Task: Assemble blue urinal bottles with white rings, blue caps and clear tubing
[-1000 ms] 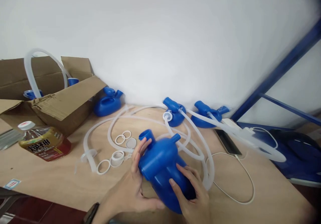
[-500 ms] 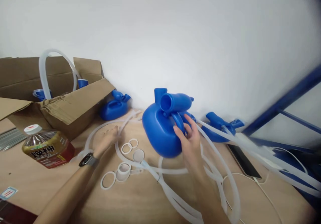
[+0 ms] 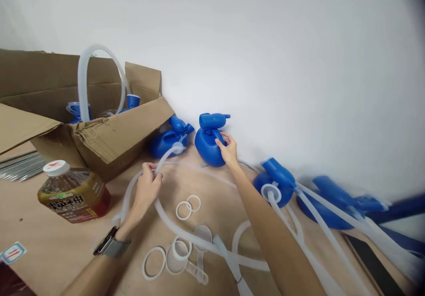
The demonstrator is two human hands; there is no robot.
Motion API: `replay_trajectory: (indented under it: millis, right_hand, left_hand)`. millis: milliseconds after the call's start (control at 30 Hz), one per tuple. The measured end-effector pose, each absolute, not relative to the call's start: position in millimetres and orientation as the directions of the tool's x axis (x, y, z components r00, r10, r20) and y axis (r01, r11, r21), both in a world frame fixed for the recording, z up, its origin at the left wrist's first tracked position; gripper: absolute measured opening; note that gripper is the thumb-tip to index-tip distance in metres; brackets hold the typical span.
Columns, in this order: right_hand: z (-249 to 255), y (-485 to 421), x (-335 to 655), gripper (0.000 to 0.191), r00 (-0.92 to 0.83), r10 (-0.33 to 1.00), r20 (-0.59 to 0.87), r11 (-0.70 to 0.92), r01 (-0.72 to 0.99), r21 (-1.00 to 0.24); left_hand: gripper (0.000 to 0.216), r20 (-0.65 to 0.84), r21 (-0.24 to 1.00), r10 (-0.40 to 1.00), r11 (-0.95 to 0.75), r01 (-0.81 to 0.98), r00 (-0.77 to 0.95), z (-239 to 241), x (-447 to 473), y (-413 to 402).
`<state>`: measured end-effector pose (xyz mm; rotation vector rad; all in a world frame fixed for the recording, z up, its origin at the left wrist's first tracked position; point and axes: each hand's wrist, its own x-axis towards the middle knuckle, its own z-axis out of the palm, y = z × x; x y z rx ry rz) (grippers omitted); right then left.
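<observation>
The tabletop (image 3: pixel 40 238) runs up to a white wall, with an open cardboard box (image 3: pixel 116 132) at its far left holding more blue parts and an arching hose. Along the wall stands a row of blue plastic jugs. The one in hand, the blue jug (image 3: pixel 205 144), sits at the foot of the wall, just beside a neighbour jug (image 3: pixel 164 141) near the box flap. Two further jugs (image 3: pixel 274 182) lie to the right with hoses already fitted.

The right hand (image 3: pixel 227 151) reaches far forward, its grip closed around the blue jug's handle. The jug looks to be resting on the tabletop or very nearly so. The left hand (image 3: pixel 148 186) pinches a clear tube (image 3: pixel 163 159) between thumb and fingers and lifts its flanged end off the surface, close to the neighbour jug. The rest of the tube trails back in loops across the tabletop. A drink bottle (image 3: pixel 75 192) stands to the left, and loose white rings (image 3: pixel 188 207) lie between the two forearms.

By my judgement, the step in hand is parking the blue jug in the row while the other hand takes up the tube. Any release calls for the jug to sit steady first, and any further pull on the tube calls for slack, since its loops cross other hoses.
</observation>
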<state>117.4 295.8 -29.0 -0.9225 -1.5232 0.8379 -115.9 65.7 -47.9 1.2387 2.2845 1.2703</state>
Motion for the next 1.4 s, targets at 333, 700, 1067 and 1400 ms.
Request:
replay_trajectory:
  millis: [333, 700, 1067, 1400]
  right_hand:
    - [-74, 339, 78, 0.056, -0.21, 0.876, 0.434, 0.469, 0.162, -0.868]
    - [-77, 323, 110, 0.043, -0.153, 0.865, 0.479, 0.488, 0.485, -0.726]
    - [-64, 332, 62, 0.05, -0.133, 0.769, 0.625, 0.618, 0.403, -0.675]
    - [-105, 322, 86, 0.052, -0.234, 0.777, 0.585, 0.618, 0.463, -0.635]
  left_hand:
    - [0.039, 0.282, 0.914, 0.637, 0.05, 0.403, -0.717, -62, -94, 64]
    - [0.043, 0.248, 0.877, 0.684, 0.142, 0.459, -0.686, -56, -87, 63]
    - [0.049, 0.297, 0.87, 0.673, 0.102, 0.483, -0.677, -65, -84, 64]
    - [0.053, 0.28, 0.876, 0.684, 0.105, 0.471, -0.674, -62, -84, 63]
